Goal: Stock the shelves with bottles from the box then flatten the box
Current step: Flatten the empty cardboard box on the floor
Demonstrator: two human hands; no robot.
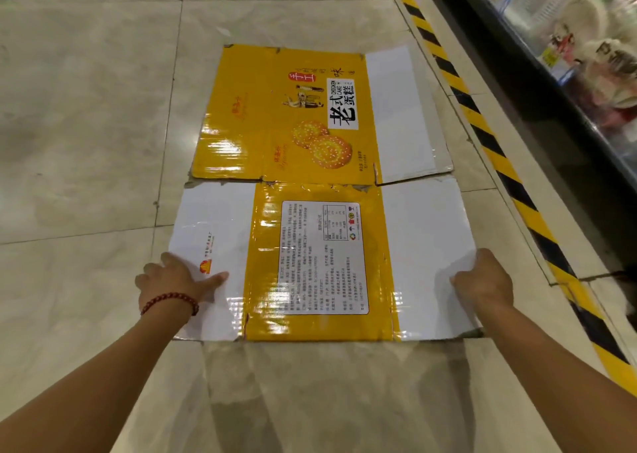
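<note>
— Head view: what surrounds the box (320, 190)?

— Pale glossy floor tiles (89, 115) fill the left and lower parts of the frame. Along the right side runs a raised kerb with yellow-and-black hazard tape (482, 132), and beyond it, at the upper right, a chiller shelf (565, 39) holds blurred packaged goods; what they are cannot be told.

— And the box itself?

— It lies flat on the floor in the centre of the frame, unfolded, printed side up. The far panel is yellow with pictures of round cakes and large lettering; the near panel is yellow with a white information label (324, 258). White flaps lie on either side of them. The right flaps reach close to the kerb. Nothing rests on the cardboard except the hands.

— What is the left hand (179, 277) doing?

— It rests on the near left white flap, at the lower left of the box. Its fingers (215, 278) are fairly straight and spread, the thumb pointing inward along the flap, the rest over the flap's outer edge. A red bead bracelet (170, 302) circles the wrist.

— The right hand (482, 282)?

— It sits on the near right white flap, at its outer edge. Its fingers are bent downward against the cardboard; whether they hook under the edge cannot be told.
</note>
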